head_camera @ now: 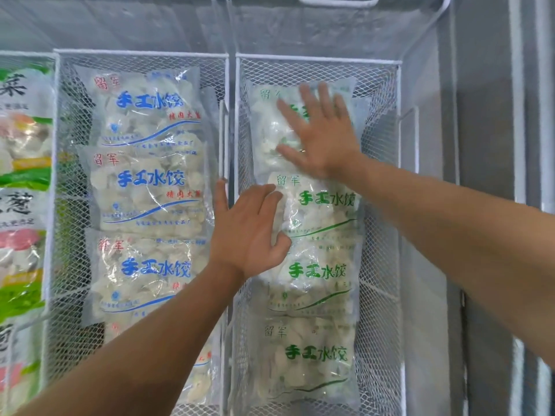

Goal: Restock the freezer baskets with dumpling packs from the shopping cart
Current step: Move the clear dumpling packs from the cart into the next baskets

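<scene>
Soft, even light is falling throughout; glare is glinting on the packs (150,181), and the right hand (321,136) is blurring slightly.

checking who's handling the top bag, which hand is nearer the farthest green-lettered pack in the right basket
Right. The right hand lies flat on that farthest green-lettered pack; the left hand rests one pack nearer, on the second green-lettered pack.
</scene>
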